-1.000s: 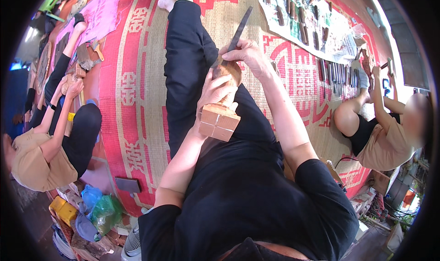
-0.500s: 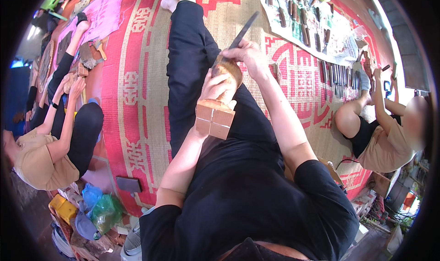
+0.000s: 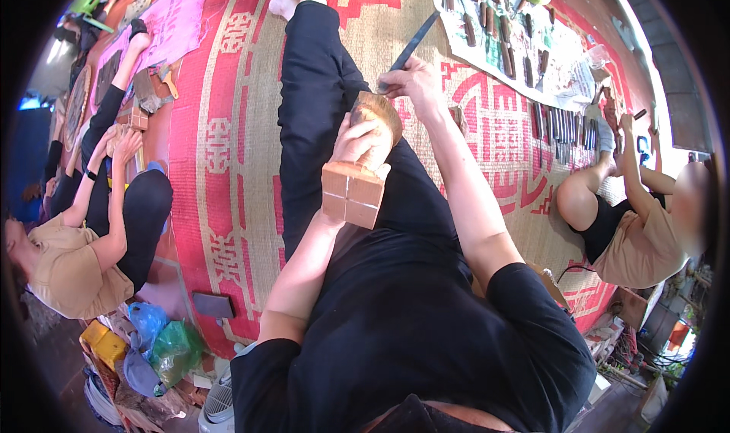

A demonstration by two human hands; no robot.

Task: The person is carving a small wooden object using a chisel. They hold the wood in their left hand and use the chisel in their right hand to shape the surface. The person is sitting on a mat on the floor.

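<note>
My left hand (image 3: 363, 141) is closed round the narrow middle of a carved wooden block (image 3: 353, 196). The block's square end, marked with a pale cross, faces me, and its rounded, wider end (image 3: 376, 114) points away over my lap. In my right hand (image 3: 418, 83) is a long, flat, dark file (image 3: 417, 41), gripped near its lower end. Its far end slants up and to the right. The lower end is just beyond the rounded end of the wood; whether they touch I cannot tell.
A red and straw-coloured mat (image 3: 220, 144) lies under my outstretched leg. At the far right, several handled carving tools (image 3: 506, 34) rest on a printed sheet, with a row of chisels (image 3: 563, 133) nearer. One person (image 3: 84, 258) works at left, another (image 3: 639, 228) at right.
My right hand has drawn the file slightly right and away from the wood, uncovering its rounded end. My left hand and the block have barely moved.
</note>
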